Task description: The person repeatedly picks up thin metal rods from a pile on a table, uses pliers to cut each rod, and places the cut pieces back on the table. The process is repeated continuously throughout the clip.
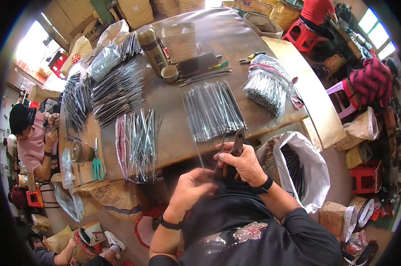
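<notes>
Holding a thin clear sleeve pinched in closed fingers, left hand sits just below the tabletop edge; right hand beside it, clamped around pliers pointing up, near the flat row of packed metal rods; white sack at right.

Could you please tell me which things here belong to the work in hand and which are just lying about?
In use:
- right hand with grey metal pliers
- left hand on a thin metal rod
- flat row of silvery packets

Lying about:
- brass-coloured flask
- green-handled scissors
- beige square tub
</notes>
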Motion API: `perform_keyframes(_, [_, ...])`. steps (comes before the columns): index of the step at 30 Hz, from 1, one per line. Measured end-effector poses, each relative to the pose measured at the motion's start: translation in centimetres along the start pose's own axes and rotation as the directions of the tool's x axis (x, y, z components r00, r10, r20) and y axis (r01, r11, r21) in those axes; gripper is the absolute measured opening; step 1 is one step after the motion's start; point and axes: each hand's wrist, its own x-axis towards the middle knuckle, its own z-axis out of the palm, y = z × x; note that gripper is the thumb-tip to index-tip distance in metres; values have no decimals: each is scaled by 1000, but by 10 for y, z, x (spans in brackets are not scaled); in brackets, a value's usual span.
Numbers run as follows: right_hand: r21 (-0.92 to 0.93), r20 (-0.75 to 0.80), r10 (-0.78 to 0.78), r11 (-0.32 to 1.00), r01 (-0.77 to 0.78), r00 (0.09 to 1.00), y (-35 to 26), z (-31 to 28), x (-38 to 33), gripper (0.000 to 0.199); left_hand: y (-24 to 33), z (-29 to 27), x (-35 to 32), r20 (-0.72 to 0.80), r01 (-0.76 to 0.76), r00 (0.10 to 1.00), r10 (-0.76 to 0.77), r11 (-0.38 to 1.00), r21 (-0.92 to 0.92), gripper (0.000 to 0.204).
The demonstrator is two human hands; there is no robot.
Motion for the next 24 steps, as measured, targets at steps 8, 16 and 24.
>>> perform_keyframes(8, [-16,51,7,1000,-6,999,0,4,3,17,7,4,-4,48,-53,997,66,974,-219,17])
perform_keyframes(16, [-112,75,-72,990,80,995,0,12,0,15,-4,-1,11,-19,95,993,-114,898,-431,14])
perform_keyframes(24, [405,86,169,895,-189,982,19,-14,5,34,-8,3,10,-266,-181,956,121,960,-213,19])
